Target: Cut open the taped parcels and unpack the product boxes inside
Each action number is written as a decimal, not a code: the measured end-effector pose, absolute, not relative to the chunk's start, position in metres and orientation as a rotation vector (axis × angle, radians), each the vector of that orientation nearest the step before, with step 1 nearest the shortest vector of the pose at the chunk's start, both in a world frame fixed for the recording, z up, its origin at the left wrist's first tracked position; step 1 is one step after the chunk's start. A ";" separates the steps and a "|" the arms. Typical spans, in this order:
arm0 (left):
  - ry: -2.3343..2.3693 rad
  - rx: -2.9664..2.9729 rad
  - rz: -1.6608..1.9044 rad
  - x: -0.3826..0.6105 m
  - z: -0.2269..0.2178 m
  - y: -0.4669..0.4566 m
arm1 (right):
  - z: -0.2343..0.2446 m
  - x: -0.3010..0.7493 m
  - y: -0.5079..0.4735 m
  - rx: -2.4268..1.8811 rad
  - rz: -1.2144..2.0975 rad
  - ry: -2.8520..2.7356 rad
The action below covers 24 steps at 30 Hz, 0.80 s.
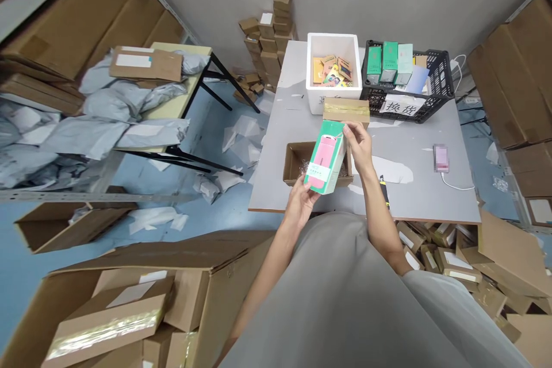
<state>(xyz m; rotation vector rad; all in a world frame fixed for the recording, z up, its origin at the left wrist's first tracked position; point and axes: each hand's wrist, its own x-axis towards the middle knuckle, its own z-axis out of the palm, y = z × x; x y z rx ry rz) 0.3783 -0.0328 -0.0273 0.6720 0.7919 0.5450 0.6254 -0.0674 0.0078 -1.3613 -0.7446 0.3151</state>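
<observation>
Both my hands hold a green and white product box with a pink picture (326, 156) above the near edge of the grey table (409, 195). My left hand (302, 198) grips its lower end, fingers closed under it. At the box's upper right corner my right hand (357, 144) pinches it. Directly beneath the product box sits a small open cardboard carton (297, 161) on the table, with crinkled clear wrap inside.
A taped cardboard box (346, 110), a white foam bin (334, 66) of packets and a black crate (435, 86) of green boxes stand at the table's far side. A phone on a cable (441, 158) lies right. Cardboard boxes (125, 299) crowd the floor; grey mailer bags (107, 121) cover a side table.
</observation>
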 end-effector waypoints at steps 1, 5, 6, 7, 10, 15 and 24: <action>0.780 0.631 0.505 0.378 -0.029 -0.031 | 0.009 0.625 -0.068 -1.357 0.319 -0.749; 0.664 0.572 0.264 0.377 -0.041 -0.027 | 0.015 0.624 -0.069 -1.356 0.345 -0.783; 0.638 0.576 0.220 0.376 -0.045 -0.027 | 0.016 0.624 -0.069 -1.355 0.357 -0.789; 0.620 0.577 0.192 0.376 -0.049 -0.027 | 0.016 0.623 -0.068 -1.352 0.370 -0.793; 0.611 0.518 0.155 0.375 -0.058 -0.029 | 0.015 0.618 -0.064 -1.342 0.390 -0.810; 0.632 0.133 0.124 0.376 -0.052 -0.034 | 0.018 0.608 -0.060 -1.370 0.392 -0.873; 0.621 0.197 0.282 0.371 -0.044 -0.029 | 0.021 0.617 -0.064 -1.440 0.385 -0.837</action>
